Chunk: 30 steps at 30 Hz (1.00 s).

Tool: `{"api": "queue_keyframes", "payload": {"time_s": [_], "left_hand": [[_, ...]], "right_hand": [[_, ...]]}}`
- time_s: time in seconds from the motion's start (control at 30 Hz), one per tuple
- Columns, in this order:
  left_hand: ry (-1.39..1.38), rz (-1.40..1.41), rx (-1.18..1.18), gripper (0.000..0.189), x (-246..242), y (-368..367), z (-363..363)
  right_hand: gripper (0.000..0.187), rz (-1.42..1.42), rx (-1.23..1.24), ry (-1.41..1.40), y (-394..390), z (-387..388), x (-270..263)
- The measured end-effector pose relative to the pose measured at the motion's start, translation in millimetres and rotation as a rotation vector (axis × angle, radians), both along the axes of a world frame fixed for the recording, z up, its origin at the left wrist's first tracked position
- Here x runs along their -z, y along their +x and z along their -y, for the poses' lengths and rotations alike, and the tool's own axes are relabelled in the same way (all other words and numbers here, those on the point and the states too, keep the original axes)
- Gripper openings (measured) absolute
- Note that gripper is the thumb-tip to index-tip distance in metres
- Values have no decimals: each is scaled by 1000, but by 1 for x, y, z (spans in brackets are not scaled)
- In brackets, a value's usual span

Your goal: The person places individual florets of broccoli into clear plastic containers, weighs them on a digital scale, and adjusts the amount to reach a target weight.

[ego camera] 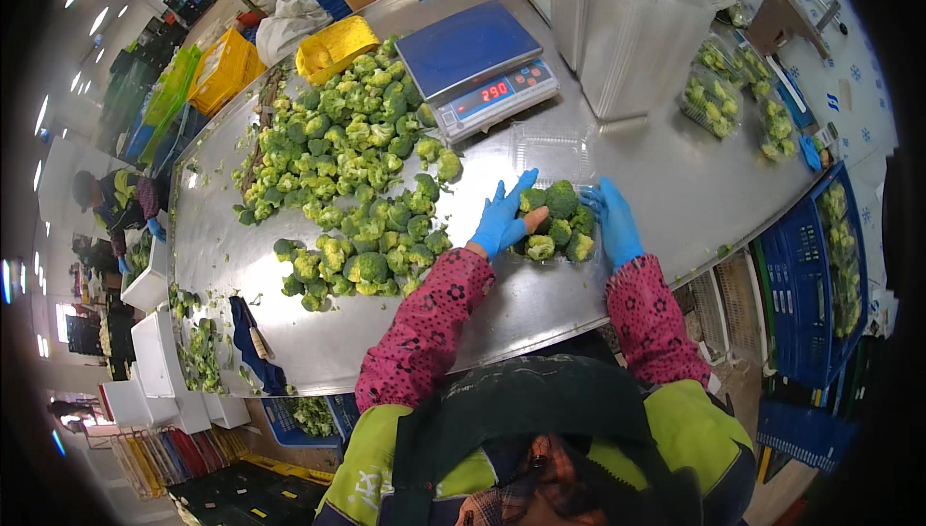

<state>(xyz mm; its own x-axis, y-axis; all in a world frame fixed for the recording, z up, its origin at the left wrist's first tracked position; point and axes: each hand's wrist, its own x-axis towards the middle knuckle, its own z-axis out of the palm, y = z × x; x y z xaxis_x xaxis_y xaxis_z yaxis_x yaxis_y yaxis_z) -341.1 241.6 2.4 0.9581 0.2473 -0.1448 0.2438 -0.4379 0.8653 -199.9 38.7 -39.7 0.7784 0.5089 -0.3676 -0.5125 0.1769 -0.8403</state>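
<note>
A clear plastic clamshell box [595, 255] on the steel table holds green broccoli florets [561, 200]. Its transparent lid [553, 152] is folded back towards the scale. My left hand [504, 219], in a blue glove with a bare thumb, is at the box's left side. That thumb touches the florets, and the fingers are spread. At the right side, my blue-gloved right hand [615, 221] has its fingertips by the box's edge; whether they grip it is unclear. A large pile of loose florets [354, 164] lies to the left of my hands.
A digital scale [477, 63] stands beyond the box, beside stacked clear containers [622, 34]. Filled boxes [712, 101] lie at right. A yellow scoop-like tub [336, 49] borders the pile. A knife [258, 341] rests on dark cloth at left. Another person [119, 208] works farther left.
</note>
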Motion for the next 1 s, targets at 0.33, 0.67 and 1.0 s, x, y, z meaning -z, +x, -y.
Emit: {"api": "queue_keyframes", "payload": {"time_s": [0.33, 0.67, 1.0], "left_hand": [[-492, 327, -525, 23, 6, -39, 24], [-480, 356, -553, 49, -3, -65, 58], [-8, 357, -399, 78, -13, -57, 35]], "right_hand": [[54, 171, -156, 155, -4, -24, -6], [36, 323, -302, -40, -12, -31, 13], [27, 193, -269, 58, -7, -66, -4]]}}
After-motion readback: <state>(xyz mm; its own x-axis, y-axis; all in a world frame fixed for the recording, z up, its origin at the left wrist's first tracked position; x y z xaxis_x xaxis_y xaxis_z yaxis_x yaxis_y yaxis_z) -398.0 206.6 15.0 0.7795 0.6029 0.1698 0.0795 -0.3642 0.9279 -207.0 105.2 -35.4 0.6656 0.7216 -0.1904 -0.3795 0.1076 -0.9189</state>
